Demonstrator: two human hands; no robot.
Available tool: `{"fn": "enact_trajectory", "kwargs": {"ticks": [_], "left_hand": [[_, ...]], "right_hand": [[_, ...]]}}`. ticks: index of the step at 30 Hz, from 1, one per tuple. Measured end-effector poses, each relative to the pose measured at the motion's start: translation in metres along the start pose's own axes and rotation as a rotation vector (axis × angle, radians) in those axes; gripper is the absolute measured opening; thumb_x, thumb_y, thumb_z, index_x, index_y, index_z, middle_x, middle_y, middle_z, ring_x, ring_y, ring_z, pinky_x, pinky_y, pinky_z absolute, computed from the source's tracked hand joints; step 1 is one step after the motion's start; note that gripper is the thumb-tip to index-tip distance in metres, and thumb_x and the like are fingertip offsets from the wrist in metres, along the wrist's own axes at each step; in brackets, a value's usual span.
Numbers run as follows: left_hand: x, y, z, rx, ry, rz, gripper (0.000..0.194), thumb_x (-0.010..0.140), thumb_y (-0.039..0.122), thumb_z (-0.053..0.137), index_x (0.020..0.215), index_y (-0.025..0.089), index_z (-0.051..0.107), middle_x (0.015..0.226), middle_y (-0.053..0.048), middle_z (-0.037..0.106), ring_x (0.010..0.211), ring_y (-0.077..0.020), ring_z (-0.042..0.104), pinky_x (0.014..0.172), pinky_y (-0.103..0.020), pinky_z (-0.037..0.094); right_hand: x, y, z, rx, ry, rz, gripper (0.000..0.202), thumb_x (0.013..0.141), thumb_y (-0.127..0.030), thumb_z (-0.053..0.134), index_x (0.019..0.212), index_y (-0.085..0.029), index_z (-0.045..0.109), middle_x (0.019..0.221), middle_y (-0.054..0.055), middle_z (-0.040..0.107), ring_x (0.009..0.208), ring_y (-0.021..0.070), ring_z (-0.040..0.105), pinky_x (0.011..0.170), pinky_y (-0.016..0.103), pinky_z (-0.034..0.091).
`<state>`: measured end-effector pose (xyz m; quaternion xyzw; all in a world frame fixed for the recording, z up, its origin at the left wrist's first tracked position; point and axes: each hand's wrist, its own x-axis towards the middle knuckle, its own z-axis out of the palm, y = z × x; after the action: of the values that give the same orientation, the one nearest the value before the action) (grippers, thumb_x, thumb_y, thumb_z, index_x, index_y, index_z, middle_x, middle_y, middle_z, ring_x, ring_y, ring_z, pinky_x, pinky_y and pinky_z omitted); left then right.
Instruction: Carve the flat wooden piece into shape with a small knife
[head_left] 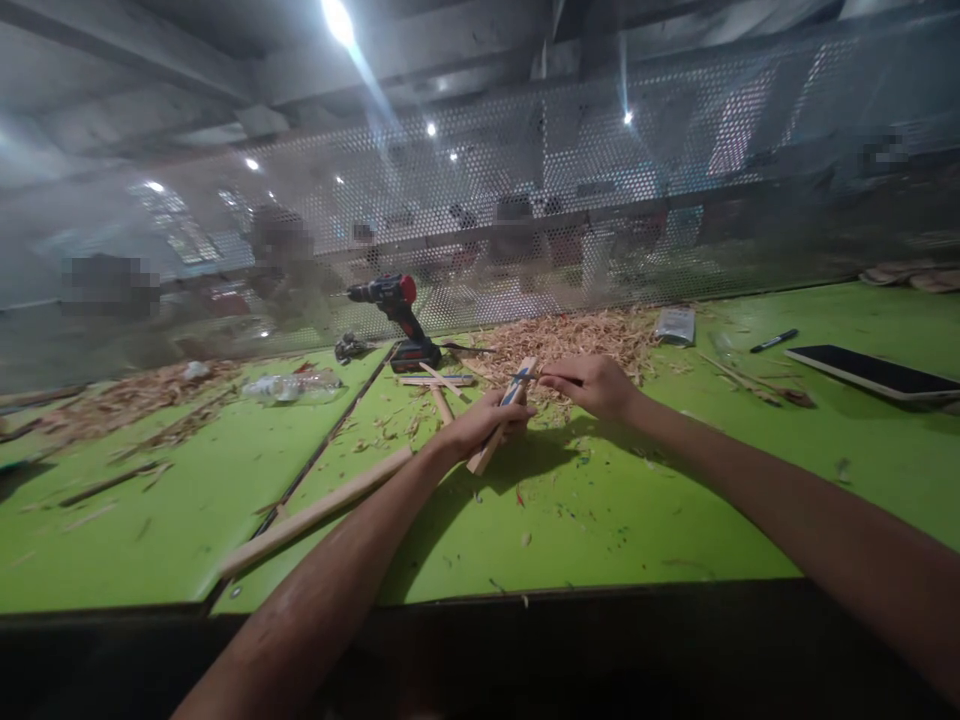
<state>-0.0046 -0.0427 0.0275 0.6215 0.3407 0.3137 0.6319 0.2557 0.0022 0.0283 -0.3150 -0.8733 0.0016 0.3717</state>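
Observation:
A short pale wooden piece with a blue marking [486, 450] is tilted above the green table [600, 540]. My left hand [480, 422] is closed around its middle. On the right, my right hand [594, 384] is closed on a thin dark tool [564, 379], whose end meets the upper part of the wood. What kind of tool it is cannot be made out. Behind both hands lies a heap of wood shavings [585, 335].
A cordless drill [405, 320] stands behind my left hand. Left are a long wooden stick [315, 512], a clear plastic bottle [292, 386] and more shavings. Right are a phone [874, 370], a pen [774, 341] and a small packet [676, 326]. A perforated screen [615, 200] rises behind.

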Motion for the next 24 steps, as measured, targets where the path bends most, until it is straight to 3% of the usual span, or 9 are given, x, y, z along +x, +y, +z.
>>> {"fn": "enact_trajectory", "kwargs": {"ticks": [10,14,19,24], "left_hand": [[0.0003,0.0014,-0.0005,0.018,-0.009,-0.002,0.054,0.08,0.05,0.094,0.083,0.026,0.045,0.066,0.008,0.045,0.056,-0.0082,0.038,0.053,-0.024,0.028],[0.0008,0.0013,-0.001,0.042,-0.012,-0.008,0.055,0.082,0.053,0.094,0.081,0.026,0.046,0.066,0.008,0.044,0.056,-0.008,0.037,0.053,-0.024,0.028],[0.001,0.0027,0.0001,0.038,-0.025,0.0,0.058,0.078,0.054,0.098,0.082,0.025,0.048,0.066,0.008,0.046,0.058,-0.0085,0.038,0.054,-0.024,0.03],[0.0028,0.0009,-0.0026,0.051,-0.013,-0.001,0.058,0.083,0.056,0.094,0.081,0.027,0.044,0.066,0.008,0.043,0.057,-0.009,0.039,0.055,-0.025,0.031]], "right_hand": [[0.0002,-0.0036,-0.0062,-0.046,-0.002,0.022,0.051,0.121,-0.066,0.061,0.11,-0.034,0.099,0.121,0.011,0.094,0.106,0.0344,0.088,0.085,0.046,0.066],[-0.0004,-0.0003,-0.0068,-0.054,-0.001,0.04,0.055,0.12,-0.071,0.06,0.113,-0.033,0.099,0.12,0.011,0.094,0.1,0.0333,0.087,0.079,0.044,0.062],[-0.0011,0.0045,-0.0067,-0.107,-0.001,0.04,0.047,0.119,-0.068,0.062,0.117,-0.037,0.098,0.115,0.008,0.095,0.095,0.0316,0.087,0.071,0.042,0.061],[-0.0005,0.006,-0.0038,-0.143,0.0,0.033,0.047,0.12,-0.065,0.061,0.116,-0.037,0.099,0.121,0.008,0.094,0.099,0.035,0.087,0.073,0.046,0.062]]}}
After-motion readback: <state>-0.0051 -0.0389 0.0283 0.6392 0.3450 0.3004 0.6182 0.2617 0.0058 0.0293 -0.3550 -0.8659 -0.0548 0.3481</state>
